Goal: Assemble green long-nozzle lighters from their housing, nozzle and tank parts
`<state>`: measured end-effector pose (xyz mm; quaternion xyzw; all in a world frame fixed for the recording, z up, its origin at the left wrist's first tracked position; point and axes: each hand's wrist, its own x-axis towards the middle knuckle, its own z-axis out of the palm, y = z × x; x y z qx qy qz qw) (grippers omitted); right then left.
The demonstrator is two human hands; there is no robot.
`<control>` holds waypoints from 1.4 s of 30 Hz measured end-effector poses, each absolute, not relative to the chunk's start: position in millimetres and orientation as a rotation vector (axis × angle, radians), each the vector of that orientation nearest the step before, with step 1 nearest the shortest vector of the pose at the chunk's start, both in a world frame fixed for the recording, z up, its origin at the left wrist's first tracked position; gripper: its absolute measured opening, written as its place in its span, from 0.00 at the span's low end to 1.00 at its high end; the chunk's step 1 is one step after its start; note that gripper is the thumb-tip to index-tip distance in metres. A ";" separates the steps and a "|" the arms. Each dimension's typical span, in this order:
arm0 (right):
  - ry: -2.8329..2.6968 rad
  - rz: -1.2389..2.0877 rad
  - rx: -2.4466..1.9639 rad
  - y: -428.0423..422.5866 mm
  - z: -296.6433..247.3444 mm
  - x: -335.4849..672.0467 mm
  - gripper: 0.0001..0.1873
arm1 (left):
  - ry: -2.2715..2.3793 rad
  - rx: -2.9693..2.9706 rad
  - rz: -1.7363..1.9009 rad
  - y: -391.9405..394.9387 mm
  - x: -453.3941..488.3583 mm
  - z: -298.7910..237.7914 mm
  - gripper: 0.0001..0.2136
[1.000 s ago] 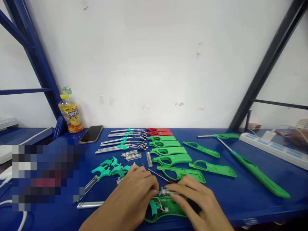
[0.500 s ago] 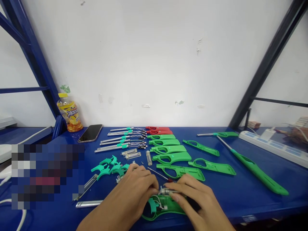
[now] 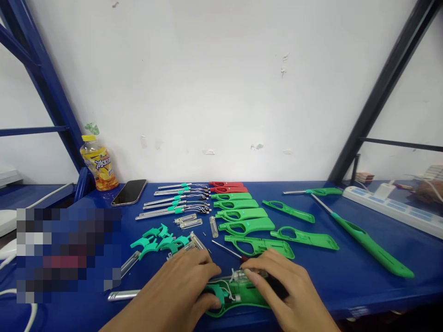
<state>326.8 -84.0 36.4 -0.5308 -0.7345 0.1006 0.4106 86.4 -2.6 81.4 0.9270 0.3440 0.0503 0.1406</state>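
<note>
A green half shell of a long-nosed lighter [image 3: 251, 297] lies at the front of the blue table, its inside facing up. A teal trigger [image 3: 218, 291] and white wires sit in it. My left hand [image 3: 180, 286] is closed at the shell's left end, thumb on the trigger. My right hand [image 3: 285, 288] pinches a clear fuel tank [image 3: 238, 275] over the shell's inside; its palm covers the shell's right end. A metal lighter tube [image 3: 124, 295] sticks out left of my left forearm. Behind my right fingers lies a screwdriver [image 3: 226, 249], its handle partly hidden.
Several teal triggers [image 3: 148, 246] and clear tanks [image 3: 191, 223] lie at left centre. Behind them are metal tubes with wires [image 3: 173, 200] and rows of green shells [image 3: 247, 226]. A phone [image 3: 129, 192], a drink bottle [image 3: 100, 166] and a power strip [image 3: 394, 210] stand farther out.
My left hand has moved from the tank's left end down and left onto the teal trigger. My right hand holds the tank nearly in place, slightly lower over the shell.
</note>
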 end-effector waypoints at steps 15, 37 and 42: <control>-1.910 0.161 -1.367 -83.3 40.0 324.2 0.12 | 0.983 2.653 0.070 -7.0 93.5 87.4 0.11; -1.970 0.063 -1.362 -84.6 40.3 325.2 0.10 | 0.986 2.716 0.051 -17.4 95.1 84.1 0.17; -1.972 0.031 -1.348 -84.8 40.1 323.6 0.11 | 0.963 2.728 0.148 -20.8 88.1 81.2 0.17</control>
